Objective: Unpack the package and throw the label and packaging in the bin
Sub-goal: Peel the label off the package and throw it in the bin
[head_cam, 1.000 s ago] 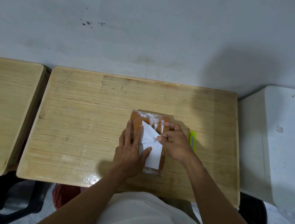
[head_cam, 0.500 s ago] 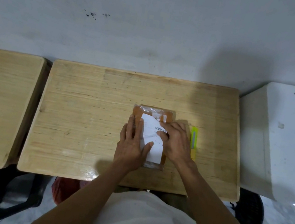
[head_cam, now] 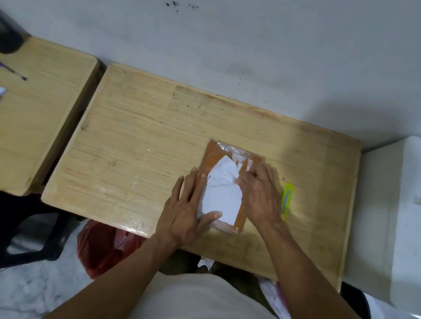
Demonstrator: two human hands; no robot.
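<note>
The package (head_cam: 232, 163) lies flat on the worktop (head_cam: 136, 147), a thin orange slab sealed in clear glossy film, with a white label (head_cam: 221, 197) stuck across its top face. It looks light and fairly stiff, more like a card or a flat box than anything soft, and the film will probably be slippery under a dry palm, so it wants pinning down rather than lifting. The label is plain paper, thin and easy to tear; its far edge already stands ragged and lifted off the film, and that loose corner seems the sensible place to take hold, pulling low and slowly so it comes away whole. The left hand (head_cam: 185, 212) lies flat with its fingers (head_cam: 194, 184) stretched out along the near-left edge of the package, the thumb reaching across onto the near corner of the label, pressing rather than gripping. The right hand (head_cam: 260, 195) covers the right side of the package, its fingertips (head_cam: 246, 180) bent down onto the far right part of the label; they seem to pinch the lifted paper there, though the hand's back hides the contact itself. So the package sits between and beneath both hands. Just right of the right hand lies a yellow-green cutter (head_cam: 287, 197), untouched, which might serve for the film.
</note>
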